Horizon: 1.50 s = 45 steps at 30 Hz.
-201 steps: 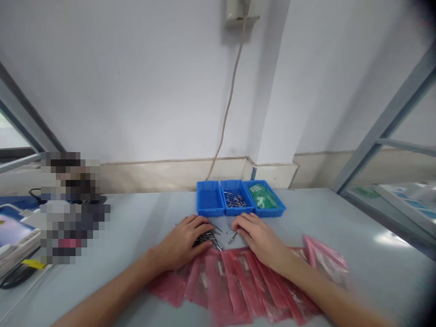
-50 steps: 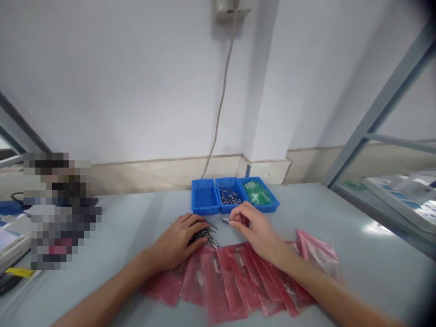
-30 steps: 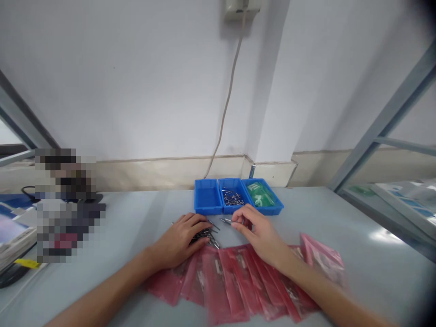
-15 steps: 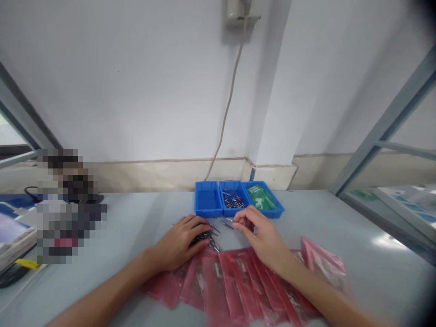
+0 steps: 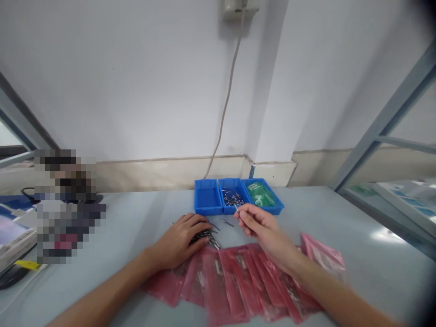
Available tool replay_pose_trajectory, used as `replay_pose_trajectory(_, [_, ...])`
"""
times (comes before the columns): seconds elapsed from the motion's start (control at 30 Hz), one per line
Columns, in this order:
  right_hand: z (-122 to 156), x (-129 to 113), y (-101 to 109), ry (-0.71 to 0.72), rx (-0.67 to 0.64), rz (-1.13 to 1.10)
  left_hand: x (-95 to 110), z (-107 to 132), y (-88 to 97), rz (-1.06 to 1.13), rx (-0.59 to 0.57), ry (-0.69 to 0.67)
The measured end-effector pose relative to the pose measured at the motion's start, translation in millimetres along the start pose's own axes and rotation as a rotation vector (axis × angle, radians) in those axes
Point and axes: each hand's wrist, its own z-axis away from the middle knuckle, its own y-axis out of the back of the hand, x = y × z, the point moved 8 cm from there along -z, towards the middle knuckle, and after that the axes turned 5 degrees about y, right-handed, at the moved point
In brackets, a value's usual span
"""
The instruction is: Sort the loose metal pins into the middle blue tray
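My left hand (image 5: 185, 240) lies over a pile of slim metal rods (image 5: 204, 236), thumb and fingers apart around it. The palm hides part of the pile. In front of the blue boxes, my right hand (image 5: 255, 222) pinches one thin metal rod (image 5: 236, 209) between thumb and fingers, its tip pointing up. A single loose rod (image 5: 226, 222) rests on the table between both hands. The middle blue box (image 5: 233, 211), just beyond my right hand, holds several similar metal pieces.
The left blue box (image 5: 208, 210) stands beside the middle one. Another blue box (image 5: 272, 210) holds green bags (image 5: 261, 194). Several pink plastic bags (image 5: 218, 286) overlap along the near side, under my forearms. At the left is a blurred-out person (image 5: 68, 204); metal frames flank the table.
My right hand has lifted slightly and turned, raising the rod from the table toward the middle blue box. My left hand has stayed on the pile.
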Motion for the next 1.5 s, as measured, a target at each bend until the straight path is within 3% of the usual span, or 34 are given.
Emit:
replay_pose_trajectory(0.17, [0.2,-2.5,-2.7,-0.037,0.029,-0.223,-1.1,0.5,-0.8,-0.006,-0.003,0.008])
replay_pose_trajectory(0.3, [-0.2,-8.2,-0.2,-0.004,0.053,-0.136,-1.6,0.7,-1.9,-0.012,-0.009,0.005])
replay_pose_trajectory(0.37, [1.3,-15.2,1.8,0.087,0.060,0.045,-1.3,0.6,-1.2,-0.012,0.000,-0.001])
replay_pose_trajectory(0.5, [13.7,-42.1,-5.7,0.434,0.047,0.483,-0.6,0.1,-0.1,-0.010,0.012,-0.010])
replay_pose_trajectory(0.63, [27.0,-58.1,-15.5,0.661,0.042,0.677,-0.7,0.5,0.1,-0.014,0.018,-0.017])
replay_pose_trajectory(0.77, [20.7,-54.0,-11.3,0.575,0.049,0.650,-2.1,0.8,-1.2,-0.020,0.000,-0.008])
replay_pose_trajectory(1.03, [8.3,-28.9,-9.1,0.222,-0.025,0.320,-0.7,0.5,0.1,-0.009,0.009,-0.012])
replay_pose_trajectory(1.27, [5.6,-8.4,-12.9,0.028,-0.081,0.107,-2.1,0.1,-1.8,-0.015,-0.006,-0.001])
replay_pose_trajectory(1.4, [4.7,-8.4,-10.5,0.061,-0.046,0.198,-2.1,0.5,-1.6,-0.011,0.010,-0.015])
replay_pose_trajectory(1.5, [8.4,-22.8,-11.4,0.211,-0.033,0.430,-2.2,0.9,-1.3,-0.016,0.013,-0.011])
